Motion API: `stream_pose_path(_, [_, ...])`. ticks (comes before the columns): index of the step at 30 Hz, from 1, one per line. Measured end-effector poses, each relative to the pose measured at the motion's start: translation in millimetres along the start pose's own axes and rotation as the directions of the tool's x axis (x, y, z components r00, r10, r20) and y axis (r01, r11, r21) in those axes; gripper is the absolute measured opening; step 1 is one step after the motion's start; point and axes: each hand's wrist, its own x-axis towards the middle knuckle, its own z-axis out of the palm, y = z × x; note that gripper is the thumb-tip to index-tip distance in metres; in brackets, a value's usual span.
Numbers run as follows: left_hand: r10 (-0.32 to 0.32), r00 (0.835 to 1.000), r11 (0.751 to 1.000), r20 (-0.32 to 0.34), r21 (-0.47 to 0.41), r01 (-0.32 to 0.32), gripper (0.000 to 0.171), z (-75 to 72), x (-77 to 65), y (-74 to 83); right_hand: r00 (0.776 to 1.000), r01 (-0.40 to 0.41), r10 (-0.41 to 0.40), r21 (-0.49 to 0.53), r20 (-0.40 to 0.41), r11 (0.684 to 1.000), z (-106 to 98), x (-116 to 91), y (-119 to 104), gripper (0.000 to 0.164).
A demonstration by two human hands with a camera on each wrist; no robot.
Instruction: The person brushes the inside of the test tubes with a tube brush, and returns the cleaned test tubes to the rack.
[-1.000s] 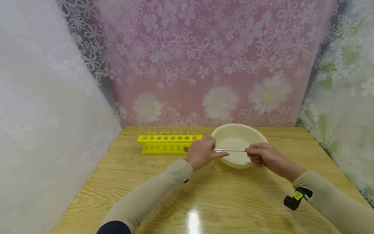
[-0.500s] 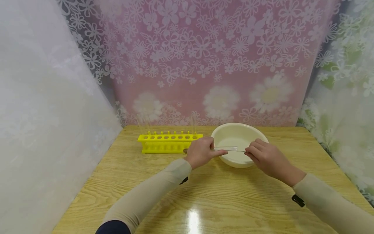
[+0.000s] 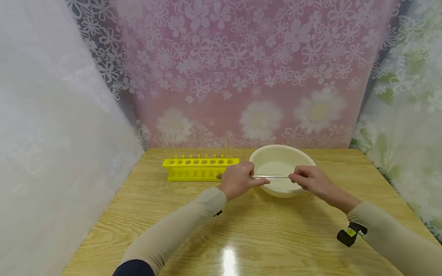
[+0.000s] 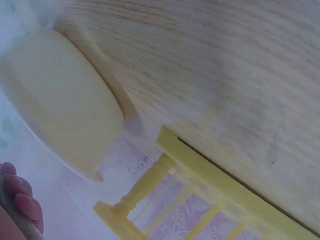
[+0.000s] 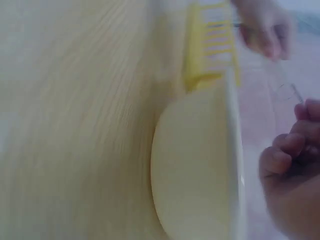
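In the head view, my left hand [image 3: 238, 177] grips a clear glass test tube [image 3: 261, 176], held sideways across the front of the basin. Out of the tube's right-hand mouth runs the thin wire handle of a test tube brush [image 3: 282, 177]. My right hand [image 3: 312, 181] pinches the wire's end between thumb and fingers. A brownish rounded end, seemingly bristles inside the glass, shows left of my left hand. The left wrist view catches only curled fingers [image 4: 25, 195] along a grey-brown length. Both hands and the wire appear in the right wrist view, above the basin's rim.
A cream plastic basin [image 3: 279, 153] stands just behind the hands. At its left is a yellow test tube rack [image 3: 193, 178], with several clear tubes upright at its two ends. Flowered curtains [image 3: 255, 76] enclose the wooden table [image 3: 179, 237] at back and sides.
My right hand rolled over, back upward, half a second ago, and has now rolled back, turning the brush wire. My left hand keeps its grip on the test tube almost in place.
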Motion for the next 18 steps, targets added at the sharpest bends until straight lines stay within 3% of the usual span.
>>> stream_pose_path(1, [0.007, 1.000, 1.000, 0.000, 0.011, -0.007, 0.056, -0.4, 0.1, 0.5, 0.997, -0.080, 0.077, 0.102, 0.026, 0.992, -1, 1, -2, 0.030])
stream_pose_path(3, [0.019, 1.000, 0.999, 0.004, 0.030, -0.019, 0.057, -0.9, 0.4, 1.5, 0.977, -0.211, 0.199, 0.248, 0.072, 0.946, -1, 3, -5, 0.035])
stream_pose_path(5, [0.020, 1.000, 0.999, 0.008, 0.033, -0.021, 0.057, -0.8, 0.7, 2.4, 0.967, -0.255, 0.244, 0.269, 0.074, 0.929, -1, 3, -6, 0.035])
stream_pose_path(6, [0.014, 1.000, 1.000, 0.011, 0.027, -0.014, 0.057, -0.8, 0.8, 2.7, 0.971, -0.239, 0.233, 0.240, 0.054, 0.941, -1, 3, -5, 0.035])
stream_pose_path(8, [-0.007, 1.000, 1.000, 0.015, 0.011, 0.007, 0.055, -1.4, 0.8, 2.8, 0.991, -0.132, 0.135, 0.086, -0.024, 0.988, 1, 1, -2, 0.029])
stream_pose_path(9, [-0.018, 1.000, 1.000, 0.017, 0.000, 0.018, 0.055, -1.7, 0.8, 2.8, 0.997, -0.046, 0.045, -0.028, -0.063, 0.999, 1, 0, 0, 0.025])
stream_pose_path(10, [-0.029, 0.999, 0.999, 0.021, -0.013, 0.029, 0.054, -2.1, 0.7, 2.6, 0.993, 0.049, -0.065, -0.160, -0.098, 0.986, 2, -1, 2, 0.021])
stream_pose_path(11, [-0.038, 0.999, 0.999, 0.021, -0.025, 0.039, 0.054, -2.4, 0.7, 2.2, 0.975, 0.148, -0.190, -0.301, -0.115, 0.942, 3, -1, 5, 0.020])
stream_pose_path(12, [-0.046, 0.999, 0.998, 0.022, -0.036, 0.047, 0.053, -2.7, 0.6, 1.9, 0.941, 0.239, -0.318, -0.436, -0.116, 0.868, 4, -2, 7, 0.022])
stream_pose_path(14, [-0.056, 0.998, 0.997, 0.027, -0.050, 0.057, 0.053, -2.8, 0.4, 1.1, 0.841, 0.365, -0.536, -0.658, -0.070, 0.659, 4, -1, 11, 0.028])
stream_pose_path(16, [-0.061, 0.998, 0.996, 0.031, -0.065, 0.063, 0.053, -2.5, 0.3, 0.4, 0.722, 0.445, -0.692, -0.770, 0.007, 0.457, 4, 1, 13, 0.036])
stream_pose_path(17, [-0.063, 0.997, 0.995, 0.034, -0.071, 0.065, 0.053, -2.3, 0.2, 0.2, 0.670, 0.470, -0.741, -0.798, 0.045, 0.377, 3, 2, 13, 0.040])
stream_pose_path(18, [-0.064, 0.997, 0.995, 0.041, -0.078, 0.067, 0.053, -2.3, -0.1, 0.1, 0.630, 0.490, -0.773, -0.812, 0.077, 0.319, 3, 2, 12, 0.042])
